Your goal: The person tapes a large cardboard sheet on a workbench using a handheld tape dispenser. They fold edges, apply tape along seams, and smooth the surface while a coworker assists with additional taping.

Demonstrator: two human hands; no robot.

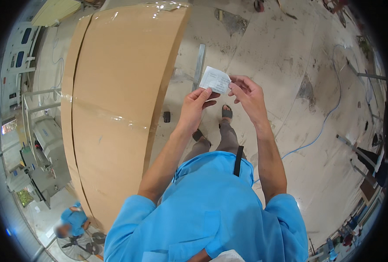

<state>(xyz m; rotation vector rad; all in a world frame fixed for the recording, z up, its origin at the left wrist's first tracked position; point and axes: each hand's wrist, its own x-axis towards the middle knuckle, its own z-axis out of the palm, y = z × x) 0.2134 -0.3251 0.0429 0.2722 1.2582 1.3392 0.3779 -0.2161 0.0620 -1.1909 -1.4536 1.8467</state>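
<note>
A small white printed label sheet [214, 80] is held up in front of me, above the floor. My left hand [197, 101] pinches its lower edge, thumb on the printed face and fingers behind. At the sheet's right edge, my right hand [248, 94] has its thumb and fingertips closed on the corner. To the left stands a large cardboard box [119, 78], long and flat-sided, with clear tape across it and along its far edge. Neither hand touches the box.
A metal bar [199, 65] and a small black object [166, 117] lie on the stained floor [281, 56]. A blue hose [320, 131] curves across the right side. At lower left, a person in blue [74, 219] is near a fan [76, 248]. Metal frames [39, 94] stand at far left.
</note>
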